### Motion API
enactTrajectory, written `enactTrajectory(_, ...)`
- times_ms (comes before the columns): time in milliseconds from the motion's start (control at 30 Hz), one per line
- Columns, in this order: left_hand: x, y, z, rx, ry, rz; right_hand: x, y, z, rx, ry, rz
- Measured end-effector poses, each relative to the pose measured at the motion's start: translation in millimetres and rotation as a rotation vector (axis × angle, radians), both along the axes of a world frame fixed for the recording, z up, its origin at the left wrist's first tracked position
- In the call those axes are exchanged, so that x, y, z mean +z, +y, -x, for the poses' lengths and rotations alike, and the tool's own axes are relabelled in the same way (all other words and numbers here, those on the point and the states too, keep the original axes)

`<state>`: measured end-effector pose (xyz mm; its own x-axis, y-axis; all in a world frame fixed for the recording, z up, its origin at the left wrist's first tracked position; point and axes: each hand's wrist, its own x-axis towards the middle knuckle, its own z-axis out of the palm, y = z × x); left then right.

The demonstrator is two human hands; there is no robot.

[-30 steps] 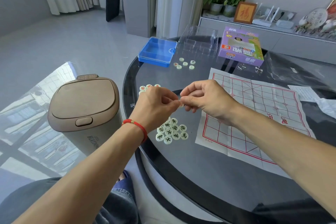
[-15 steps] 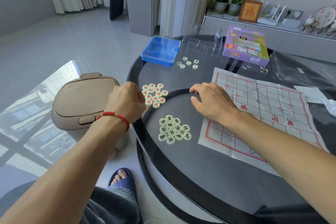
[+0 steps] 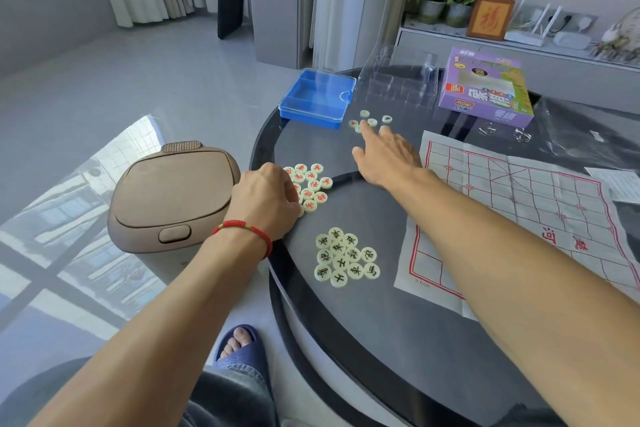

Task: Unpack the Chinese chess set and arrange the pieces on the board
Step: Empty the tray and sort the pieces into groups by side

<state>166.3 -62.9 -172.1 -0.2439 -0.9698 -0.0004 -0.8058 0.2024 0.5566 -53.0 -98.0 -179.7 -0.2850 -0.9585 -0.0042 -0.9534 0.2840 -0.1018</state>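
Note:
On the dark glass table lie three groups of pale round chess pieces. The red-lettered cluster sits at the left rim, and my left hand rests against its left side with fingers curled down; what the fingers hold is hidden. The black-lettered cluster lies nearer me, untouched. My right hand stretches out flat, its fingertips at several loose pieces near the back. The paper board with red lines lies spread to the right, bare of pieces.
A blue plastic case stands at the table's back left, a clear plastic insert beside it, and the purple game box further right. Metal rings lie past the board. A tan lidded bin stands left of the table.
My hands were together above the table, then parted. The left hand dropped to the red pieces at the rim. The right hand moved away toward the loose pieces at the back.

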Motion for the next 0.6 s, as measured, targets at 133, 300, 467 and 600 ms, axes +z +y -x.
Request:
enactTrajectory(133,0,-3,5,0.028,0.016,0.03,-4,-4,3,-0.015,0.02,-0.025)
enactTrajectory(300,0,1,9,0.028,0.017,0.053,-5,-2,10,0.029,-0.017,-0.016)
enactTrajectory(467,3,6,8,0.046,0.023,0.046,1,-15,13,0.008,-0.057,-0.069)
enactTrajectory(600,4,3,6,0.037,0.01,0.012,-3,-18,15,0.013,-0.067,-0.064)
